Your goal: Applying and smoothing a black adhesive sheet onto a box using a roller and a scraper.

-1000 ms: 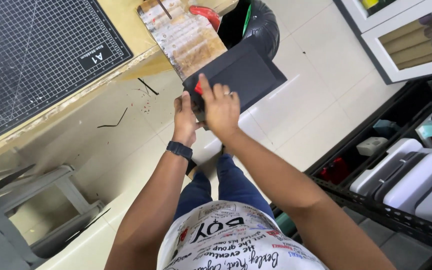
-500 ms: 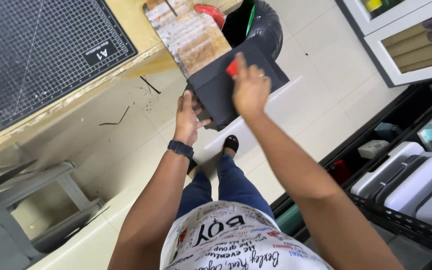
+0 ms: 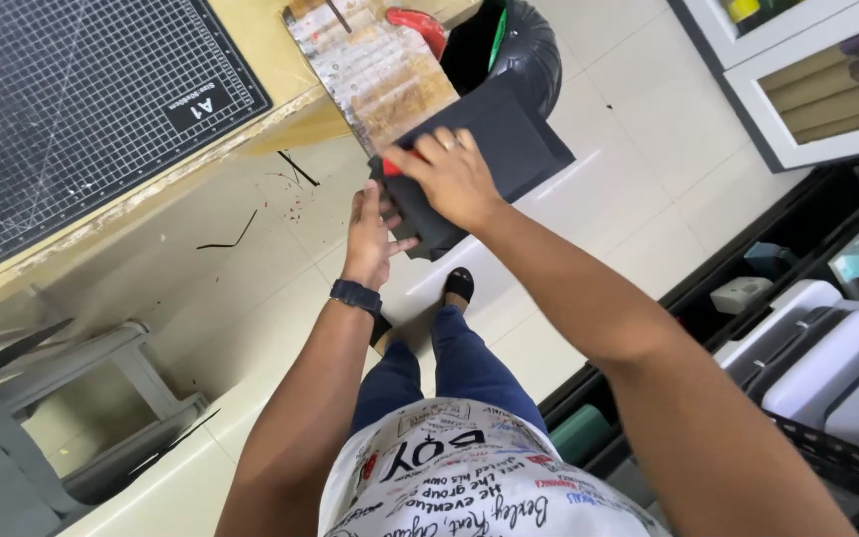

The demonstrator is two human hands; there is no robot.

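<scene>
Black sheet [image 3: 494, 149], held above the floor beside the bin [image 3: 524, 50], needs left hand [image 3: 375, 234] gripping its lower edge while right hand [image 3: 449, 174], clasping a red tool [image 3: 391, 166], presses flat.

Left hand [image 3: 375, 234] grips the near edge of a black sheet [image 3: 489, 159] from below, while the right hand [image 3: 449, 174] presses flat on top, a small red object [image 3: 391, 167] under its fingers. Behind, a cutting mat [image 3: 72, 109] covers the desk [image 3: 260, 50], and a black bin [image 3: 524, 55] stands on the tiled floor [image 3: 638, 189].
</scene>
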